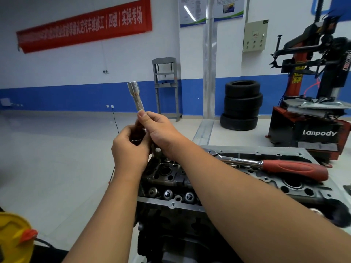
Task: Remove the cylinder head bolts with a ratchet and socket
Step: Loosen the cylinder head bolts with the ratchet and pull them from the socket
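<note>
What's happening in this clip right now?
A person holds a long chrome socket-and-extension piece upright above the engine, both the left hand and the right hand gripping its lower end. The red-handled ratchet lies unused across the grey metal cylinder head. No tool is on a bolt at the moment; what exactly the fingers are doing at the lower end is hidden.

We see the cylinder head (296,188) at lower right carrying the red-handled ratchet (275,165) across its top.
</note>
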`<state>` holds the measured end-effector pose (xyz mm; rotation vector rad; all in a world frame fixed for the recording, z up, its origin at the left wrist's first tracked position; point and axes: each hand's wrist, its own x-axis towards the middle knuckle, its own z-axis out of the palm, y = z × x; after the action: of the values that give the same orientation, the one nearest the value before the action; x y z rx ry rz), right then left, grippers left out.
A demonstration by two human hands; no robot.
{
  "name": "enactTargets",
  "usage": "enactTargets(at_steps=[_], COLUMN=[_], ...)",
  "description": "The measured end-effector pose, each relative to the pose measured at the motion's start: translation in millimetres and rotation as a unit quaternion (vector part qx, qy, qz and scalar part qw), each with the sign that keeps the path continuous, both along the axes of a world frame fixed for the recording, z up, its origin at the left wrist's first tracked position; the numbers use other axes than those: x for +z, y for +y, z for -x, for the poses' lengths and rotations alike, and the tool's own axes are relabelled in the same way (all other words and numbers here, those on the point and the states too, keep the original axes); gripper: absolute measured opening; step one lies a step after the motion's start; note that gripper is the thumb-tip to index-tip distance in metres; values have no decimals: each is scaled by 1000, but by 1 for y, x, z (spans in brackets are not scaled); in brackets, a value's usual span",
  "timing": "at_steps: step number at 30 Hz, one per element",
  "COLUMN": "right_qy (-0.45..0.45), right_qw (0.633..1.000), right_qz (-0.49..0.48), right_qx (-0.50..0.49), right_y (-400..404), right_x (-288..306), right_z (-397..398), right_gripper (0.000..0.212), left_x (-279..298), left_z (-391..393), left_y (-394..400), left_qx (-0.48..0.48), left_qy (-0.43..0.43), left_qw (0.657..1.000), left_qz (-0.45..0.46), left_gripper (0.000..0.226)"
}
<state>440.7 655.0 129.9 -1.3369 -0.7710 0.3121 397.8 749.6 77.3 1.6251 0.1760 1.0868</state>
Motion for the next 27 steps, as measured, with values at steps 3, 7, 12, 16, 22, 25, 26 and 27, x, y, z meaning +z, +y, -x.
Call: enactTargets(at_steps=[3,7,12,16,22,25,26,27], right_qy=[-23,-62,-32,-63,-57,-48,-37,-26], right_qw=[999,996,994,983,983,988,989,990], right_qz=[1,13,59,40,8,-18,-43,-69], right_qx=[-29,-65,-89,-167,-174,-147,-134,-120], right_y=[1,4,14,24,31,31,29,27], right_x=[0,-4,-15,-17,-22,-8,9,28], right_z=[-1,-1,1,8,9,9,8,4], right_gripper=[37,41,58,63,61,64,66,66], left_x=[0,-2,-10,-11,6,-2,-6,-10], left_z=[-1,13,34,44,41,32,30,28], left_y=[1,15,35,24,17,22,24,24], left_qx=[1,-38,32,-70,-136,-168,-199,-224], left_qy=[48,194,182,257,288,296,297,294], left_qw=[999,980,978,961,947,939,934,929], left_qz=[12,-23,99,72,-35,-42,-21,-1], left_gripper=[14,15,17,23,22,43,50,55])
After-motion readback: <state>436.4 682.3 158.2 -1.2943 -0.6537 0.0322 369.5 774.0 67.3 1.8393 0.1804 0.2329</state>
